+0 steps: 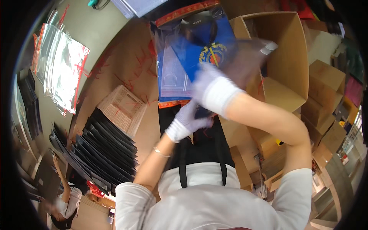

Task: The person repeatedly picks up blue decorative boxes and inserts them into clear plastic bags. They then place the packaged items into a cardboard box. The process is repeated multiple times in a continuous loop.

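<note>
Our left gloved hand (186, 122) pinches bottom edge of flat blue cloth with gold round badge (199, 53). Right gloved hand (214, 90) blurry above; finger state unclear.

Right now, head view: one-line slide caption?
Gloved left hand and motion-blurred right hand handle a blue printed cloth item beside an open cardboard box.

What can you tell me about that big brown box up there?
The big cardboard box is plain brown and open, with its mouth turned toward the camera so its bare inner walls show. A flap folds out at its lower edge. It sits right of the blue cloth item, among other brown boxes. The gloved right hand, blurred, is in front of its left side; contact cannot be told.
</note>
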The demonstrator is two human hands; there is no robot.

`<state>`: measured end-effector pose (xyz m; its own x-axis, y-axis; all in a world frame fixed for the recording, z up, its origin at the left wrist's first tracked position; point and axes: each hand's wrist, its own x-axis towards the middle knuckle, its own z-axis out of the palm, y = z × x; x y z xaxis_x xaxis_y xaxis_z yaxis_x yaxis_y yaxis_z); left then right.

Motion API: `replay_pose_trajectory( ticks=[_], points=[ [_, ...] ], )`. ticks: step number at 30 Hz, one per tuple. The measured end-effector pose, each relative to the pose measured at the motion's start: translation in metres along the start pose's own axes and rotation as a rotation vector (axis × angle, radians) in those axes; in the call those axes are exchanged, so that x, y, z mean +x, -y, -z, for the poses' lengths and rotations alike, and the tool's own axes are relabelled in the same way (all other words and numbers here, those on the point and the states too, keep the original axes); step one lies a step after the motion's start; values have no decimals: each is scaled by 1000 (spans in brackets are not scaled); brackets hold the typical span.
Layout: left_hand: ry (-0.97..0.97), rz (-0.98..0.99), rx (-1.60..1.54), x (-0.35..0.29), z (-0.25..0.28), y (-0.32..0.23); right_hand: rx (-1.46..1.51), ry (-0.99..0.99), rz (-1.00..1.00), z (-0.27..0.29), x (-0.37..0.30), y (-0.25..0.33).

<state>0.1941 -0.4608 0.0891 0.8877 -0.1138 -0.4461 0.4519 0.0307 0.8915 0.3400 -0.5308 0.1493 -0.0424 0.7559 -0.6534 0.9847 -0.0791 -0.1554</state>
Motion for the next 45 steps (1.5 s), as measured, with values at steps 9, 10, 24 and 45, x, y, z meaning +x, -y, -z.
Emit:
replay_pose_trajectory(
  ticks=[9,10,24,45],
  points=[
    [-849,116,-38,84,58,139,861,-875,-913,-167,30,-90],
    [-891,99,89,88,63,147,743,-756,-1103,-228,31,-105],
    [-662,467,-141,138,133,176,866,-1054,-1069,-324,76,-102],
    [-433,495,-393,132,151,209,1503,-731,-1168,-391,102,-134]
  ],
)
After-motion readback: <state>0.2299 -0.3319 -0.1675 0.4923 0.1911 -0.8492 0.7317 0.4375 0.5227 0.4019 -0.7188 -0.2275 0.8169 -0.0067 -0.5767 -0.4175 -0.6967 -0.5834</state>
